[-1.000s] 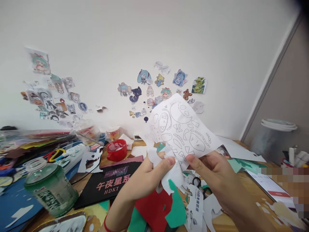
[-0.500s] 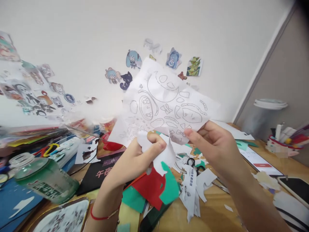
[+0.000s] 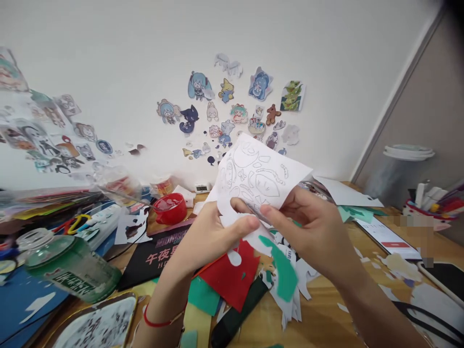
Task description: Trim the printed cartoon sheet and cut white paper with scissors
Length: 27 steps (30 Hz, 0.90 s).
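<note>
White paper, printed with fine outlined shapes, fills the space between two bare hands at the centre of the frame: this white sheet (image 3: 266,176) is bent, its top corner pointing up toward the wall (image 3: 326,38). At centre right, the right hand (image 3: 313,220) is clamped on its lower edge, thumb in front and fingers behind. The left hand (image 3: 213,237), just left of centre, pinches a white piece (image 3: 229,220) between thumb and curled forefinger; whether that piece is joined to the sheet I cannot tell. The two hands are near each other, thumbs almost meeting. A red cord (image 3: 159,324) circles the left wrist at the bottom of the frame.

Below the hands, right of centre, hangs a green scrap (image 3: 286,275). Red paper (image 3: 241,280) lies in the lower middle, a dark long object (image 3: 239,314) just beside it. A black folder (image 3: 139,273) with pink lettering sits at lower left, next to a green jar (image 3: 74,266). Farther back, left of centre, stands a red cup (image 3: 172,210). Cartoon cutouts (image 3: 199,87) dot the wall in the upper middle; a lit phone (image 3: 389,237) lies at lower right.
</note>
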Available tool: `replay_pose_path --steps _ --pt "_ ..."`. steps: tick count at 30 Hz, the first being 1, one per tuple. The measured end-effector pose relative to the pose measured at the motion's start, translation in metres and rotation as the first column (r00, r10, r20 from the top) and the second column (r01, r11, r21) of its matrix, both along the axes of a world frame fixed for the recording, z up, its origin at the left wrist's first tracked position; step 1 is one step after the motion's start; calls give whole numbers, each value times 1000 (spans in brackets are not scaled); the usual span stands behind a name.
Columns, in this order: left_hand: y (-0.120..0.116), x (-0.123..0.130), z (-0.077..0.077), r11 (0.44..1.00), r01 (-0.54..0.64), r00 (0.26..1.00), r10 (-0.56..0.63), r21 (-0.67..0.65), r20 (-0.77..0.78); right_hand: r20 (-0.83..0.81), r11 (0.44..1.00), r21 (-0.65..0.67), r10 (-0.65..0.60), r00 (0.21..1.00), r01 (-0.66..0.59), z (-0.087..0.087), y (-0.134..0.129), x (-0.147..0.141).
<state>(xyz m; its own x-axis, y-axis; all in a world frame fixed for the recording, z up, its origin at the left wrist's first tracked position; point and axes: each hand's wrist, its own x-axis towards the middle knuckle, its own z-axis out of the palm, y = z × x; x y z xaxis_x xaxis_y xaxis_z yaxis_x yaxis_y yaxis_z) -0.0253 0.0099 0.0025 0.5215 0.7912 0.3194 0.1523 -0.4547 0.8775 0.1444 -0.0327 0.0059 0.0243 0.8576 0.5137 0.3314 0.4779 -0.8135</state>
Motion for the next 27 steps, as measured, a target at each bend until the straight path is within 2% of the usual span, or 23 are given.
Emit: replay_pose_path --steps 3,7,9,10,11,13,16,18,20,27 --pt "-1 5 -1 993 -116 990 115 -12 -82 -5 999 -24 30 1000 -30 -1 1 -3" --pt "2 5 -2 975 -218 974 215 -30 -77 -32 979 -98 177 984 -179 -4 18 5" --pt "5 4 -2 963 -265 964 264 -37 -25 103 975 -161 170 980 -153 -13 37 15" --pt "6 2 -2 953 -300 954 301 -35 15 246 973 -221 126 961 -71 -21 48 22" --pt "7 1 -1 940 -339 938 341 -31 59 477 951 -289 42 878 112 -31 59 30" --pt "9 -2 0 909 -418 897 414 -10 151 622 888 -362 5 783 282 -57 81 45" --pt "10 -6 2 863 -505 831 476 32 286 755 760 -435 16 656 482 -95 106 65" --pt "10 -8 4 840 -538 803 488 64 343 802 706 -452 54 595 545 -113 117 74" --pt "11 -10 5 828 -554 790 492 83 366 830 685 -449 82 552 574 -124 123 79" --pt "11 -11 6 812 -579 768 515 71 381 858 697 -428 114 500 576 -137 133 88"
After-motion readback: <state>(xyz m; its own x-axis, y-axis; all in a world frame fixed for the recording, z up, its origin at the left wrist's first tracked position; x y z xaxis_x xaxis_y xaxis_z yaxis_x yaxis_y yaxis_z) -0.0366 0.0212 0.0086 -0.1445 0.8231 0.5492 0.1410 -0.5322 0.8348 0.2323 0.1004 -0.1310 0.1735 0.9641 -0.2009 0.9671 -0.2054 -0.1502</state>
